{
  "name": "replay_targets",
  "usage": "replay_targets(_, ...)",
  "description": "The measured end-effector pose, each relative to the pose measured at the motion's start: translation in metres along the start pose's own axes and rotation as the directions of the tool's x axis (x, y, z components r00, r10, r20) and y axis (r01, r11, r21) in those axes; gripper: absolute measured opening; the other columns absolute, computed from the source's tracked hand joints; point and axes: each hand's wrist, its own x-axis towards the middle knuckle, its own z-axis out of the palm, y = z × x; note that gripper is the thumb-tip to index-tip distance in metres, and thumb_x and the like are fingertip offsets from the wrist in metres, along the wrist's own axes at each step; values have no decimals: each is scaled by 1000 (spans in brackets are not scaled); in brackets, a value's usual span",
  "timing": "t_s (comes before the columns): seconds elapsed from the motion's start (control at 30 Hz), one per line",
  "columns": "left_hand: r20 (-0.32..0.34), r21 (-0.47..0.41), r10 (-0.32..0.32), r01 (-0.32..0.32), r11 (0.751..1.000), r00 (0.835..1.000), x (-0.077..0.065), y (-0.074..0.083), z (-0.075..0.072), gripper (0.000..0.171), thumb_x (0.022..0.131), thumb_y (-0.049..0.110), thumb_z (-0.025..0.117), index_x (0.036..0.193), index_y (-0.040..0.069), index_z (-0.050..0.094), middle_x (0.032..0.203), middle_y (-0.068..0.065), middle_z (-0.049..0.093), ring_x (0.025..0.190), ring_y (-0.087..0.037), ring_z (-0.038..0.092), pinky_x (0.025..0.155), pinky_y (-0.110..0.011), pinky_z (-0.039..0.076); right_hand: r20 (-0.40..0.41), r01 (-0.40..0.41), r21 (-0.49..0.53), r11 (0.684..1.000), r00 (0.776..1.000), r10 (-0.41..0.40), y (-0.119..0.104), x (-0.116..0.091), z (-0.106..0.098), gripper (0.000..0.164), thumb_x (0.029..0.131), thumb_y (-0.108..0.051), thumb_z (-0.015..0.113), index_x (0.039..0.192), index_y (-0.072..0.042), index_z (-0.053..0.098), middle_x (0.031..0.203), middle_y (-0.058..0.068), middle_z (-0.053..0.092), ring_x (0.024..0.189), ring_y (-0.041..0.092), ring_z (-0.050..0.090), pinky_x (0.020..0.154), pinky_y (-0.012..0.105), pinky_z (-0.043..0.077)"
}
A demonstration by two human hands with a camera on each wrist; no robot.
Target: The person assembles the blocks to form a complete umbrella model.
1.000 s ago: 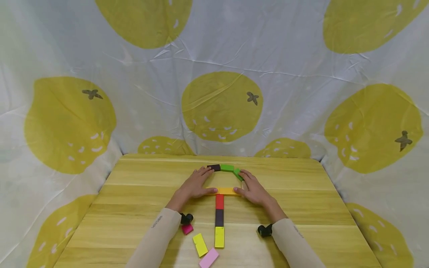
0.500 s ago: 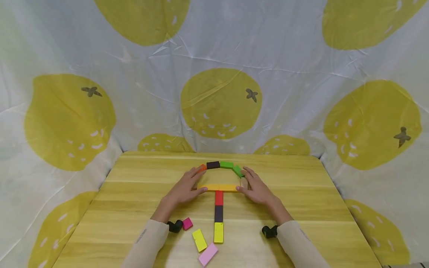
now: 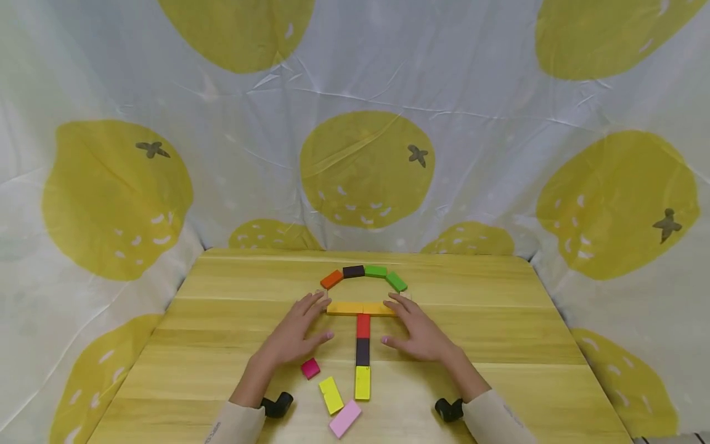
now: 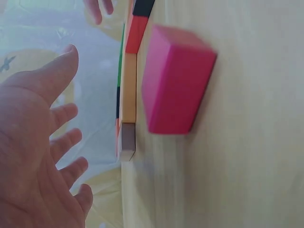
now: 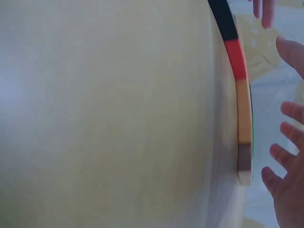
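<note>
Flat coloured blocks lie on the wooden table in an umbrella-like outline. Its arch has an orange-red block point(image 3: 331, 279), a black block point(image 3: 353, 271) and two green blocks point(image 3: 376, 271), with pale wooden blocks at both ends, partly covered by fingers. Two yellow-orange blocks point(image 3: 345, 309) form the straight base. From it runs a stem of a red block point(image 3: 363, 326), a black block point(image 3: 363, 351) and a yellow block point(image 3: 363, 383). My left hand point(image 3: 293, 333), fingers spread, hovers by the left end, holding nothing. My right hand point(image 3: 420, 332) is likewise spread and bare at the right end.
Left of the stem lie a magenta block point(image 3: 310, 369), a loose yellow block point(image 3: 331, 395) and a pink block point(image 3: 345, 419). A lemon-print cloth point(image 3: 366, 74) hangs behind the table point(image 3: 471, 290). Each wrist carries a black camera point(image 3: 278, 405).
Both hands have drawn back from the arch toward the person, and their thumbs have left the yellow-orange base. The orange-red block is now uncovered, shifted slightly outward with the left side.
</note>
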Motion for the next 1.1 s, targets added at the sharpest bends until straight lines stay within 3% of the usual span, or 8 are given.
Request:
replay_targets(0.27,-30,-31,-6,5,1000,1000,-17,14,3,72,98,51,66,158,19,44,169,-9,31,156,-42,24,119,-67,32,59,106,-40,994,993,-104,-27,-6,16,84,91,-62,69,158,-19,42,168,5,30,153,30,34,116,56,42)
replay_targets(0.47,-15,-41,-16,15,999,1000,-23,20,5,72,98,51,67,159,21,43,169,-8,30,157,-37,24,119,-64,34,129,113,-83,990,986,-102,-37,-6,24,92,89,-72,62,161,-22,36,170,2,26,156,28,29,119,54,40)
replay_targets(0.63,0,-45,6,-6,999,1000,-27,25,8,72,98,51,67,158,19,44,169,-8,30,157,-37,25,120,-62,33,125,131,-91,987,985,-119,-40,-7,28,95,88,-73,63,161,-20,36,170,4,27,155,30,32,118,56,40)
replay_targets(0.8,31,-73,-21,23,997,999,-37,34,12,71,97,53,66,157,21,45,169,-7,31,157,-37,25,120,-63,34,139,121,-105,987,985,-106,-39,-10,33,100,85,-77,62,163,-21,33,171,2,25,155,31,31,119,56,39)
replay_targets(1.1,8,-54,-20,21,998,1000,-59,47,23,65,96,48,69,153,23,51,163,-1,41,151,-29,39,117,-57,41,162,93,-128,987,984,-71,-38,-19,40,101,85,-81,58,164,-24,31,171,-1,26,155,34,30,117,59,39)
